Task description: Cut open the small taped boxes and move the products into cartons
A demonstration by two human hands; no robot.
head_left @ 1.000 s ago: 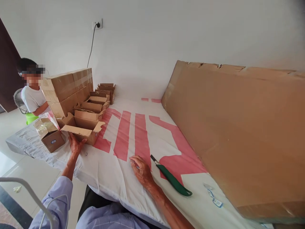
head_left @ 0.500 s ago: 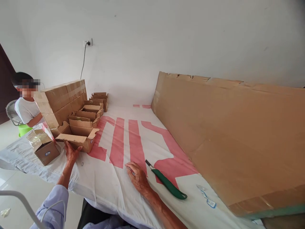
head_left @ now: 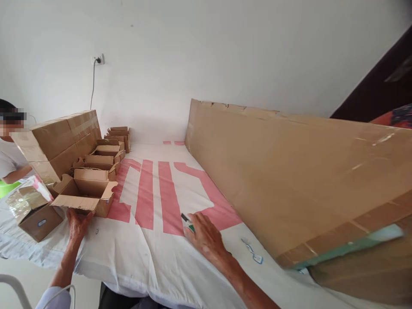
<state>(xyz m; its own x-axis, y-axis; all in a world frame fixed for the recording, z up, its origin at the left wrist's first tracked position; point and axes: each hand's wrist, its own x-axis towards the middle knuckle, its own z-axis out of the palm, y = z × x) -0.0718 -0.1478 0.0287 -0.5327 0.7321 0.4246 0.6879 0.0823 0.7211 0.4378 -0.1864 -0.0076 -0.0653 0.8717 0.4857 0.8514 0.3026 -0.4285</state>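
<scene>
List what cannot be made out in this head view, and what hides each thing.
- Green-handled knife: mostly covered by the right hand; grip unclear.
- Small labels on the sheet: print too small.
- Open box at the left hand: inside hidden by its flaps.

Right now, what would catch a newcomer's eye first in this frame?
The huge flat cardboard carton leaning across the right side dominates. On the left, a row of small open boxes runs along stacked sealed cartons. In front, the right hand covers a green-handled knife on the white and red sheet, while the left hand touches the nearest open box.
</scene>
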